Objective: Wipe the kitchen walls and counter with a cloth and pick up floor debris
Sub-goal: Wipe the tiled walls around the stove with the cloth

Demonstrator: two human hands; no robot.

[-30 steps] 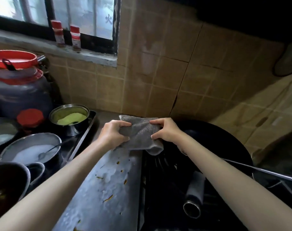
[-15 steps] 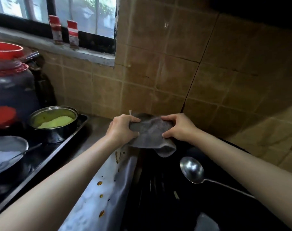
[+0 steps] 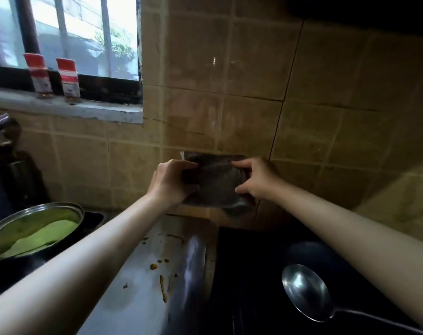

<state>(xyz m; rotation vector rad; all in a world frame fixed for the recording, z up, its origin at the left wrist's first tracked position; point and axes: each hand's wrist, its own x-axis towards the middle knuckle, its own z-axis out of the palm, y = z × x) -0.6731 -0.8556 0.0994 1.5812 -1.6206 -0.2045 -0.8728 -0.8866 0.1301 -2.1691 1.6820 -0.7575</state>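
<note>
Nearest to you, the steel counter (image 3: 143, 296) carries brown spots, not yet wiped. Further on, your left hand (image 3: 168, 181) and right hand (image 3: 256, 178) each pinch one side of the grey cloth (image 3: 216, 182), held before the tiled wall (image 3: 254, 76). I judge the wall wiping begins; next, press it flat.

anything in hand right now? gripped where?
Yes: the grey cloth, held by both hands in front of the tiled wall. Left hand grips its left edge, right hand its right edge.
</note>
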